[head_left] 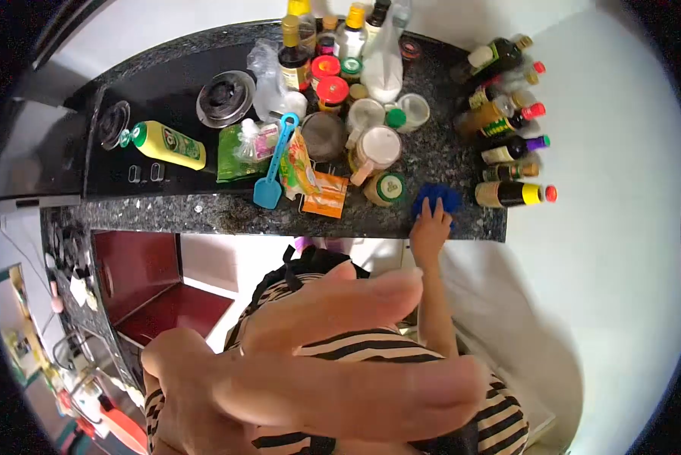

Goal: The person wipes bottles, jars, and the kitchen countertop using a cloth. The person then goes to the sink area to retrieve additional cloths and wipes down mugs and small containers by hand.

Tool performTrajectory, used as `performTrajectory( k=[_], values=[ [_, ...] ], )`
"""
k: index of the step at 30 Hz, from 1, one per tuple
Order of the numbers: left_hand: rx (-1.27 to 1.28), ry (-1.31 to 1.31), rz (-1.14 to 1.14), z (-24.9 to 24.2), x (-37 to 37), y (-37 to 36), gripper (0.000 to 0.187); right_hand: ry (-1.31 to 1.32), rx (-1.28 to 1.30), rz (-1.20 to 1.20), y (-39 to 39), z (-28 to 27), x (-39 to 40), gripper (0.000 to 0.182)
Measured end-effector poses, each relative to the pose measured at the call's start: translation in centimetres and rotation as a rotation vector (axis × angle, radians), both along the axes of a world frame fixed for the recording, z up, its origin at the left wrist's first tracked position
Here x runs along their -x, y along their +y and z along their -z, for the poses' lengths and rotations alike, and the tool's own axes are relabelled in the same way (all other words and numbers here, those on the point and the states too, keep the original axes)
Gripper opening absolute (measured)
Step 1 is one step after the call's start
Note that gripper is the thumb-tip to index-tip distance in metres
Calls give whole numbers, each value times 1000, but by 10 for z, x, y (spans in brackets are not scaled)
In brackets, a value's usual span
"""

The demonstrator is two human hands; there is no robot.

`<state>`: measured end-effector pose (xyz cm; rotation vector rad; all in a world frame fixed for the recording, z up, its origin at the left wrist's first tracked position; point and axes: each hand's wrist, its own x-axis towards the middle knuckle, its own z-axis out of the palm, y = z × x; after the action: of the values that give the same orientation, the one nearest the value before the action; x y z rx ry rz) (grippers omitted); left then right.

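My right hand (431, 227) reaches to the counter's front right and grips a crumpled blue cloth (440, 199), pressing it on the dark speckled stone. Close by on its left stands a jar with a green and white lid (386, 188). Bottles stand along the wall to the right of the cloth, the nearest with a yellow neck and red cap (511, 194). Large and close to the camera, my left hand (302, 371) is raised in front of my striped clothing. Its fingers are stretched and apart, with nothing seen between them.
Behind the cloth, jars, mugs (379, 148) and sauce bottles (295, 64) crowd the granite counter (211, 216). A blue scoop (278, 163) lies over packets. Further left are a yellow detergent bottle (169, 144) and a gas burner (225, 98). An open red cabinet (139, 265) lies below.
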<state>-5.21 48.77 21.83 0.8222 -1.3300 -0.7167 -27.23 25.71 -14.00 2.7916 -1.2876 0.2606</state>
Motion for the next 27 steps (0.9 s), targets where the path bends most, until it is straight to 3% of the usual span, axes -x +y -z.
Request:
performTrajectory(
  k=[7,19,27],
  values=[
    [-42,-63,-99,-7,8,-34,65,-92,-23,-156,-97,6,-65,57],
    [-134,-109,-208,-2,3,-95,78,-85,8,-354,-273,36,-213,40],
    [-211,-45,-304,14,-21,-111,89,-17,-39,-191,-334,38,-293,40]
  ],
)
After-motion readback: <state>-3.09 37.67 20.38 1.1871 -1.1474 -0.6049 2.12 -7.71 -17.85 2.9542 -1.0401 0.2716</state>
